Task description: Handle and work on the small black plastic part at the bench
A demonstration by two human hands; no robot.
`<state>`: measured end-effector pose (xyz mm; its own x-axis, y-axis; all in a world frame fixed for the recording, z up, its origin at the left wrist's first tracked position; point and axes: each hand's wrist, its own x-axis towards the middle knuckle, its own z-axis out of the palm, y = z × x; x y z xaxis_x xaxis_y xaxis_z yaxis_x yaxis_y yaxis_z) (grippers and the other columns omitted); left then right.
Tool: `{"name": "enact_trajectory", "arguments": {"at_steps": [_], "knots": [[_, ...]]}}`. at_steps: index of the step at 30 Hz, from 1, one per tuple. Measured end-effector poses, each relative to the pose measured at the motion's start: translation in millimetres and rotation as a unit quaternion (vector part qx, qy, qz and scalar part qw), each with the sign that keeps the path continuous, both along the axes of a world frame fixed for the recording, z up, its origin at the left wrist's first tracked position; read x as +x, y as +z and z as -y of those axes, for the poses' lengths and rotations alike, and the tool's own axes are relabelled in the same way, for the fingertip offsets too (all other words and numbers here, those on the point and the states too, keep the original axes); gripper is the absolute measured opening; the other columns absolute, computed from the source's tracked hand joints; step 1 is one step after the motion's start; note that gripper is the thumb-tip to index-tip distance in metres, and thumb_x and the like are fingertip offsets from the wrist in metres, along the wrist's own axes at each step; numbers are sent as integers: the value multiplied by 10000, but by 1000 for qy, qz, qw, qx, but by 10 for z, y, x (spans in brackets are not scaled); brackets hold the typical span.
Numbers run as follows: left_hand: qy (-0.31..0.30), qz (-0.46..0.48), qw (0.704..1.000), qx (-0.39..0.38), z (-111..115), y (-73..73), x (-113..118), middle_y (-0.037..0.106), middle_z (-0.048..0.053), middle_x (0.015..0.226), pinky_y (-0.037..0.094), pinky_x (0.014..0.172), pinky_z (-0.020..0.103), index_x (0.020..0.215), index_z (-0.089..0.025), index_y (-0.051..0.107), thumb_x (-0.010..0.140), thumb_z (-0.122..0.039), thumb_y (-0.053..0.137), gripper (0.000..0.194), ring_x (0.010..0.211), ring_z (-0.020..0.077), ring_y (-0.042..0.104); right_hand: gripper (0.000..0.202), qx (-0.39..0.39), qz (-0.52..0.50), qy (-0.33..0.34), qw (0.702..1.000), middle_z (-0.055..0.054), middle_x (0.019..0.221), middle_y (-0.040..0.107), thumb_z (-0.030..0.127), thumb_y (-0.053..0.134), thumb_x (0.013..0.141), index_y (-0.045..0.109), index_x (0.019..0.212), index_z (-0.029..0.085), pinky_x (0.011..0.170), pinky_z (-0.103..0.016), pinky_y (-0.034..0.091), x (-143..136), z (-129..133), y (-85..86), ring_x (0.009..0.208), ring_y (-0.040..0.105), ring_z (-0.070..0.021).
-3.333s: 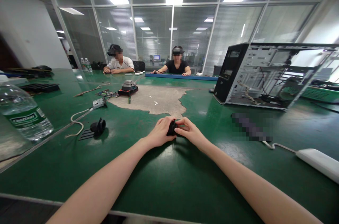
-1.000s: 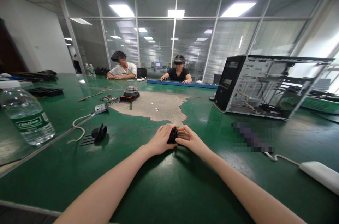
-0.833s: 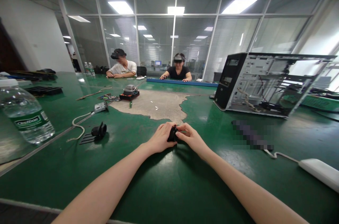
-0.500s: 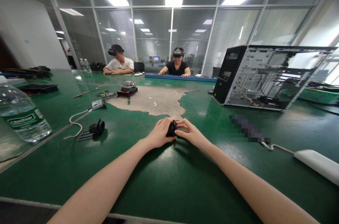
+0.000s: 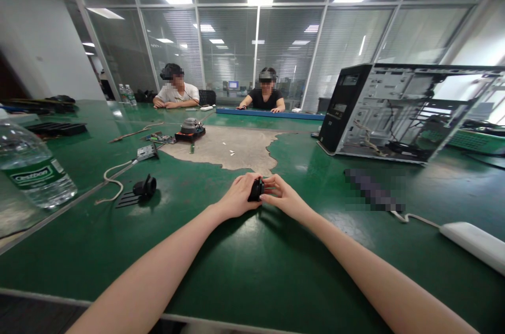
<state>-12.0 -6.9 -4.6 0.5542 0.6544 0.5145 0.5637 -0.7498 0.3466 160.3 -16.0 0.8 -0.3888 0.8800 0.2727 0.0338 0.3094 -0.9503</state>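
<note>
Near the middle of the table, a small black part (image 5: 256, 190) sits between my two hands just above the green top. My left hand (image 5: 239, 196) is closed around its left side, the back of the hand facing up. With thumb and fingertips, my right hand (image 5: 282, 194) pinches its right edge. Fingers cover much of the part, so its exact kind cannot be made out. To the left lies another black plastic piece (image 5: 145, 186) with a round collar and several flat prongs.
An open computer case (image 5: 347, 113) stands at the right, near a white power strip (image 5: 473, 242). A water bottle (image 5: 37, 171) is at the left. Farther back are a metal bracket with a cable (image 5: 147, 152) and a heatsink-like unit (image 5: 190, 131). Two people sit across the table.
The view has tilted slightly. Both hands keep nearly the same place and grip on the black part, and the things on the table have not moved.
</note>
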Motion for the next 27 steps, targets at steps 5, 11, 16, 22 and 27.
{"name": "enact_trajectory", "arguments": {"at_steps": [5, 11, 16, 22, 27], "knots": [[4, 0, 1000, 4, 0, 4, 3, 443, 57, 1093, 292, 953, 379, 1149, -216, 295, 649, -255, 629, 603, 1072, 208, 419, 213, -8, 6, -40, 999, -10, 831, 578, 333, 584, 701, 474, 821, 196, 757, -324, 458, -39, -39, -36, 781, 575, -132], [3, -7, 1000, 1, 0, 7, 3, 444, 59, 1097, 298, 946, 383, 1144, -218, 298, 643, -261, 633, 605, 1076, 216, 416, 274, -32, 13, -43, 998, -30, 902, 572, 344, 598, 681, 489, 883, 194, 761, -335, 462, -20, -76, -68, 823, 571, -149], [-3, -2, 1000, -3, 3, 7, -3, 440, 61, 1111, 296, 948, 384, 1154, -220, 291, 650, -246, 621, 603, 1085, 215, 410, 263, 22, 1, -4, 1000, 2, 890, 545, 257, 655, 631, 471, 810, 203, 826, -329, 439, -16, 2, -2, 883, 565, -151], [-1, 3, 1000, -6, 7, 9, 4, 443, 62, 1110, 301, 942, 392, 1153, -223, 296, 644, -259, 630, 610, 1078, 219, 416, 249, 16, 15, -57, 998, -15, 873, 548, 320, 605, 676, 454, 834, 201, 774, -341, 458, -66, -2, -37, 831, 573, -155], [3, -1, 1000, -9, 13, 18, 2, 444, 63, 1102, 300, 939, 394, 1150, -224, 295, 642, -242, 624, 604, 1072, 222, 418, 304, -18, 24, -27, 999, -26, 884, 550, 311, 613, 672, 444, 904, 210, 760, -345, 465, -44, -8, -61, 819, 577, -153]]}}
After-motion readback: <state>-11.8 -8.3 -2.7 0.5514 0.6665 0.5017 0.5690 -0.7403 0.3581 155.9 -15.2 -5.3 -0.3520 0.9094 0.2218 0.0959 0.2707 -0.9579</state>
